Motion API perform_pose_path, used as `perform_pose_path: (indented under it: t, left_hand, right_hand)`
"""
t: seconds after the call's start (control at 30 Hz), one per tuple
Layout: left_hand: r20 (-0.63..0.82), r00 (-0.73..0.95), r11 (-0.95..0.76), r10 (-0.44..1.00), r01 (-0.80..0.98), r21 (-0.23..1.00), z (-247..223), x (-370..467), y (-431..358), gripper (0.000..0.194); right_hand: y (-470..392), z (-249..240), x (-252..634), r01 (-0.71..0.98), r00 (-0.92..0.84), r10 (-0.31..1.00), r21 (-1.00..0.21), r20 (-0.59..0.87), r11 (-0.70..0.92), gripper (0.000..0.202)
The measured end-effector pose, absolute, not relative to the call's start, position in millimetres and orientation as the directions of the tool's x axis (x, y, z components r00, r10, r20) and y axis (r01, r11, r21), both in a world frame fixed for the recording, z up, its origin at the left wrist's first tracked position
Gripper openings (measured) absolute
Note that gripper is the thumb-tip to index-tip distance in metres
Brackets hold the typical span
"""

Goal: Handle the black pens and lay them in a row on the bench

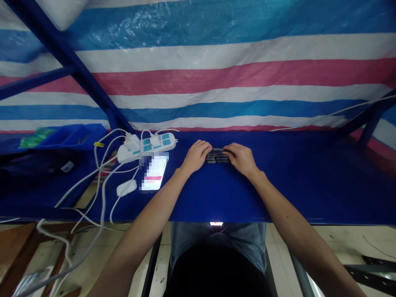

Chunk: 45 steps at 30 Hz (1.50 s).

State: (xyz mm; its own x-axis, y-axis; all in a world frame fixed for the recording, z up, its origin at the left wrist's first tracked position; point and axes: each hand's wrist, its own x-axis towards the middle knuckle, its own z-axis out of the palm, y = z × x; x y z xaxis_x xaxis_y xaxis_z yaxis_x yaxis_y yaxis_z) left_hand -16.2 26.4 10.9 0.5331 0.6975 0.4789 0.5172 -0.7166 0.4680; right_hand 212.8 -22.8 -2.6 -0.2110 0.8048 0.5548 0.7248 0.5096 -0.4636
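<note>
From where I stand, the fingers hide both ends of a little row of dark, pen-like sticks (217,158) on the tabletop (309,173), so I can't count them surely or make out any markings. The left hand (196,156) is curled at their left end and the right hand (240,157) at their right, thumbs and fingertips drawn in close. The sticks lie between the two, crosswise to the person, the farthest one slightly apart; whether either hand truly grips one, I can't tell.

Off to the left, a phone (154,177) lies with its bright screen partly broken into blurry blocks, unreadable. Beside its lower left sits a rounded white plastic piece (126,188), and behind it a long white power strip (168,141) with pale blue socket faces, some covered by chunky plugs (132,142). White cables (103,198) loop over the near edge. Farther left, blue plastic bins (77,134) and crinkled green wrapping (37,138) blur together near the picture's edge.

The tabletop is smooth, deep blue; behind it hangs a woven, wrinkled plastic sheet (216,80), striped blue, white and red, glossy up high.
</note>
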Motion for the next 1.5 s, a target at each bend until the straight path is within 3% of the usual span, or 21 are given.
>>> perform_pose_path:
  t: [0.1, 0.23, 0.37, 0.6, 0.93, 1.07, 1.33, 1.5]
  left_hand:
    - [0.491, 0.536, -0.727, 0.687, 0.497, 0.474, 12, -16, 26, 0.028]
    - [0.501, 0.505, -0.711, 0.703, 0.483, 0.510, 12, -16, 24, 0.014]
    - [0.504, 0.508, -0.716, 0.698, 0.498, 0.489, 11, -16, 24, 0.012]
    - [0.479, 0.514, -0.702, 0.712, 0.548, 0.455, 12, -14, 27, 0.039]
    - [0.448, 0.485, -0.660, 0.751, 0.577, 0.481, 11, -12, 27, 0.051]
    - [0.505, 0.461, -0.682, 0.730, 0.545, 0.488, 10, -13, 29, 0.045]
    - [0.599, 0.211, -0.615, 0.772, 0.484, 0.623, 7, -21, 34, 0.017]
    - [0.604, 0.299, -0.660, 0.739, 0.504, 0.558, 7, -19, 34, 0.021]
  right_hand:
    - [-22, -3, 213, 0.722, -0.213, 0.809, -0.470, 0.548, 0.508, 0.024]
    - [-22, -2, 215, 0.721, -0.196, 0.812, -0.481, 0.549, 0.499, 0.023]
    - [-22, -3, 216, 0.721, -0.202, 0.808, -0.473, 0.554, 0.505, 0.023]
    - [-22, -5, 212, 0.709, -0.221, 0.768, -0.442, 0.601, 0.550, 0.024]
    - [-18, -6, 216, 0.728, -0.176, 0.726, -0.408, 0.665, 0.551, 0.020]
    - [-18, -5, 219, 0.737, -0.154, 0.729, -0.414, 0.667, 0.534, 0.021]
    - [-14, -1, 238, 0.747, -0.039, 0.725, -0.462, 0.688, 0.479, 0.018]
    - [-13, -6, 229, 0.698, -0.125, 0.719, -0.455, 0.683, 0.553, 0.018]
